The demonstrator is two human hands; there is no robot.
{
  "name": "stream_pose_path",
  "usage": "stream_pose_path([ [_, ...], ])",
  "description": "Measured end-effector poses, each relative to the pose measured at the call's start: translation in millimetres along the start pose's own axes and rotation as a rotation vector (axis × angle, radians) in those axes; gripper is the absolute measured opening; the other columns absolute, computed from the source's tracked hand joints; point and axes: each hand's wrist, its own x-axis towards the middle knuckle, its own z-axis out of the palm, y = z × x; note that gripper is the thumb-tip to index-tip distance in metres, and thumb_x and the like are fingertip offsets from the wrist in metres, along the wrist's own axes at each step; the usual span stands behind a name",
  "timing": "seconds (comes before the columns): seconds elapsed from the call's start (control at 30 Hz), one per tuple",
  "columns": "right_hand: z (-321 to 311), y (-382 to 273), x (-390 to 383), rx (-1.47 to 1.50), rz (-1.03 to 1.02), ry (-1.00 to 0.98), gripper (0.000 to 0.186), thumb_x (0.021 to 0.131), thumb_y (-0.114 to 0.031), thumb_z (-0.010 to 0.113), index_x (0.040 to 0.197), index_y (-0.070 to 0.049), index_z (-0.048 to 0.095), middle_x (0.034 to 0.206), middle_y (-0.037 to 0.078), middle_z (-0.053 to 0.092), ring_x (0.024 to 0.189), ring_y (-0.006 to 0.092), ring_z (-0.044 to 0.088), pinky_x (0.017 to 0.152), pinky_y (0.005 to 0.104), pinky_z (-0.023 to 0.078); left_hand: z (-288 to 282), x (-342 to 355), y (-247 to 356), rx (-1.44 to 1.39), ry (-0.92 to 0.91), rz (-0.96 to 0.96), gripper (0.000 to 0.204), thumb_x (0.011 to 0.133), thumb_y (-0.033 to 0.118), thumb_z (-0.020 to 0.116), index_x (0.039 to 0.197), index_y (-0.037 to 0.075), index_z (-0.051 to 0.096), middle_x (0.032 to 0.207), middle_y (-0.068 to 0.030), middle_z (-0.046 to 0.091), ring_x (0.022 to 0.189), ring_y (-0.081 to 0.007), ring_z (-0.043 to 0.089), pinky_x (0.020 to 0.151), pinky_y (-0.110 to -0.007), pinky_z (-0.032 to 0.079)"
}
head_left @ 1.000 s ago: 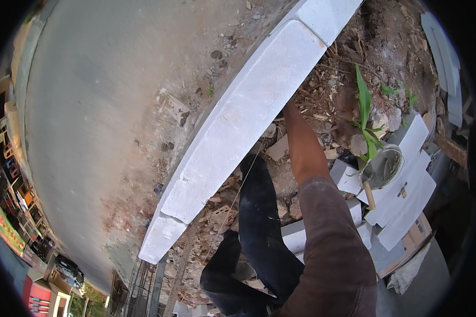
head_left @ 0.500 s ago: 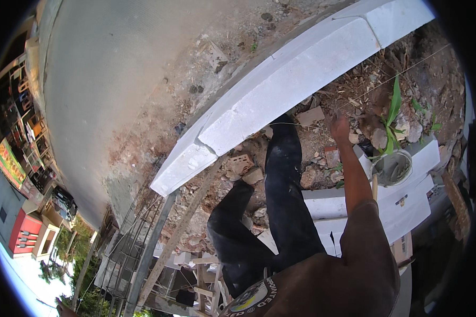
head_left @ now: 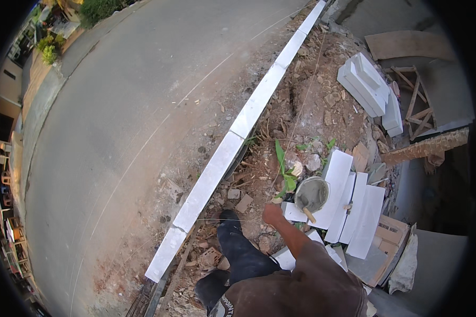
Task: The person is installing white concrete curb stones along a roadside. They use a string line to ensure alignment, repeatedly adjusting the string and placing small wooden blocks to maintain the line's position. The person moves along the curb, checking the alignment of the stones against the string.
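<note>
My right hand (head_left: 273, 214) reaches forward over the dirt with its fingers closed. Two thin string lines meet at it. One string (head_left: 300, 108) runs far along the trench, and the other crosses left toward the white block row (head_left: 211, 177). Just right of the hand stands a grey bucket of mortar (head_left: 313, 191) with a wooden-handled trowel (head_left: 308, 214) in it. My dark-trousered leg and shoe (head_left: 231, 232) stand beside the block row. My left hand is out of view.
A long row of white blocks edges the grey road (head_left: 116, 116). Loose white blocks (head_left: 354, 206) lie right of the bucket, with another stack (head_left: 367, 84) farther off. Rubble, a green plant (head_left: 284, 174), cardboard (head_left: 391, 232) and wooden frames (head_left: 415, 105) lie around.
The view has swung up the road, showing the whole block row. My right hand has drawn back from beside the blocks and now sits nearer, next to the bucket.
</note>
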Motion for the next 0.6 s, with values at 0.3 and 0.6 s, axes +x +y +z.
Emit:
stream_pose_path([
  [0.3,-234.5,-246.4,-226.9,0.469,-1.339,0.032,0.027,0.096,-0.016,0.055,0.116,0.001,0.063,0.104,0.017,0.066,0.101,0.0346,0.063,0.083,0.0447,0.049,20.1,-71.3,-20.3,-0.196,0.142,-0.12,0.054,0.09,0.066,0.055,0.085,0.014,0.07,0.091,-0.0094,0.065,0.074,-0.0275,0.062,0.06,-0.043,0.05],
  [0.6,-178.8,-472.8,-281.0,-0.208,-1.577,-0.146,0.074,0.091,-0.042,0.066,0.144,0.003,0.041,0.116,0.026,0.064,0.107,0.0374,0.063,0.096,0.0487,0.048,-128.9,-86.2,10.7,-0.718,-0.084,-0.481,0.039,0.081,0.038,0.076,0.072,0.003,0.061,0.07,-0.0202,0.062,0.07,-0.0449,0.059,0.061,-0.051,0.044],
])
